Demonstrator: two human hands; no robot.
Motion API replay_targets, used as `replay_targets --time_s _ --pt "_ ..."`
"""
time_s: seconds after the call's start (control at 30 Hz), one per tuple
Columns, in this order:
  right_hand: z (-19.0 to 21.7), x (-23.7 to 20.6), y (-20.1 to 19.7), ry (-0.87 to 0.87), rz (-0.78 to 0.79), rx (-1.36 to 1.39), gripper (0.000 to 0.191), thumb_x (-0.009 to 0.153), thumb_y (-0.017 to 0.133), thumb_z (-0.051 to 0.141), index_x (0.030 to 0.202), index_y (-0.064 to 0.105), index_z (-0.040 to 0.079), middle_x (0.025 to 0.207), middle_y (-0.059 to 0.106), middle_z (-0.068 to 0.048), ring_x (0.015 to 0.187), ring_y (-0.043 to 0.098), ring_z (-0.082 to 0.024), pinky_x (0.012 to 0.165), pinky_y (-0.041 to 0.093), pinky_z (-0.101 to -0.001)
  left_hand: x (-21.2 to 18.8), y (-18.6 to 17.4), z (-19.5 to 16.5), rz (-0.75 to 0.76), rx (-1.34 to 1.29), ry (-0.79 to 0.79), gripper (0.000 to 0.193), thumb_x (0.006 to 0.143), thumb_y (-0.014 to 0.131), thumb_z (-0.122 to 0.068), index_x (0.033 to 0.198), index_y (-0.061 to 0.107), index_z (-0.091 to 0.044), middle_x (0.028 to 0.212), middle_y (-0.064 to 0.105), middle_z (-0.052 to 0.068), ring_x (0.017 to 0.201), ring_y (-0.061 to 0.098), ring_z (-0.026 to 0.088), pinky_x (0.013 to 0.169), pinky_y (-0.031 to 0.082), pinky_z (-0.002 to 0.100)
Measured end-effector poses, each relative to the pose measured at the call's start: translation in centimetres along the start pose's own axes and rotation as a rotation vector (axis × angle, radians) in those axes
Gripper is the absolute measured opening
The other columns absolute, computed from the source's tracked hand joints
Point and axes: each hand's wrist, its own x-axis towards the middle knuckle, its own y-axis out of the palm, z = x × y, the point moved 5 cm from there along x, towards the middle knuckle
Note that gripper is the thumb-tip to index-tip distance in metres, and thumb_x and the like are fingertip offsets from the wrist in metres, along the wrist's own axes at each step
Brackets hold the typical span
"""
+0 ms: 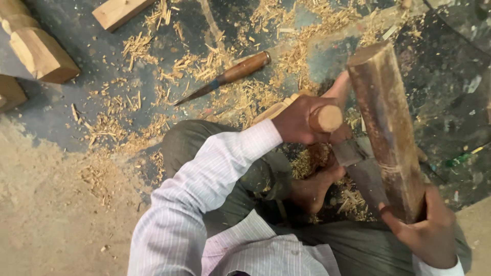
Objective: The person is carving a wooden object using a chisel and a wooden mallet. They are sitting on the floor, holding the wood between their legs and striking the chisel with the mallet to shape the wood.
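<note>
At five o'clock the right hand [427, 232] grips the lower end of a thick wooden mallet [387, 125], its fingers wrapped tight, the dark club rising toward one o'clock. At the centre the left hand [302, 120] is closed around the round wooden handle of a chisel [327, 118], whose flat steel blade [350, 152] points down toward four o'clock; a pale wooden workpiece [276, 109] shows just behind that hand. A bare foot [312, 189] rests below the blade. Farther out, at twelve o'clock, a second chisel [225, 77] lies loose among wood shavings [153, 46] on the floor [51, 204]. At ten o'clock sit carved wooden blocks [38, 51].
</note>
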Motion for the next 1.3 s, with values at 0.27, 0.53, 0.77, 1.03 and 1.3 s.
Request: replay_targets --time_s 0.27,0.53,0.77,1.03,1.3 --pt "1.5 0.5 -1.1 -0.084 0.089 0.410 0.059 0.064 0.092 0.025 0.109 0.059 0.004 0.086 0.068 -0.013 0.074 0.068 -0.027 0.065 0.054 -0.0391 -0.5 1.5 -1.0 -0.088 -0.233 0.306 0.070 0.074 0.094 -0.015 0.137 0.064 -0.016 0.164 0.038 0.021 0.157 0.033 0.036 0.135 0.024 0.051" --pt "1.2 1.2 1.0 -0.055 0.146 -0.183 0.069 0.056 0.089 0.025 0.116 0.061 0.005 0.091 0.069 -0.021 0.082 0.069 -0.045 0.067 0.053 -0.0478 -0.5 3.6 1.9 0.205 -0.298 -0.032 0.082 0.070 0.091 -0.015 0.143 0.054 -0.006 0.144 0.063 0.016 0.136 0.058 0.031 0.119 0.045 0.041" --pt "0.9 -0.1 0.3 -0.063 0.055 0.040 0.072 0.065 0.088 0.020 0.128 0.058 0.004 0.095 0.069 -0.016 0.081 0.071 -0.030 0.070 0.054 -0.0397 -0.8 1.6 0.6 0.160 -0.162 0.054 0.067 0.070 0.088 -0.015 0.133 0.065 -0.009 0.125 0.075 0.008 0.122 0.071 0.023 0.111 0.054 0.035" --pt "0.6 0.0 -0.1 0.107 0.259 0.750 0.054 0.078 0.088 0.023 0.113 0.049 0.011 0.091 0.057 -0.004 0.081 0.058 -0.018 0.075 0.048 -0.0309 -1.0 1.9 0.1 0.041 -0.375 0.246 0.072 0.073 0.091 -0.018 0.139 0.062 -0.016 0.159 0.050 0.006 0.153 0.044 0.025 0.129 0.040 0.046" --pt "1.4 1.4 1.3 -0.046 0.195 -0.269 0.073 0.059 0.094 0.024 0.119 0.060 0.001 0.084 0.068 -0.019 0.077 0.069 -0.039 0.067 0.054 -0.0450 -1.1 1.7 0.6 0.210 -0.043 -0.058 0.071 0.068 0.091 -0.019 0.133 0.063 -0.009 0.130 0.069 0.011 0.122 0.066 0.028 0.105 0.053 0.039"
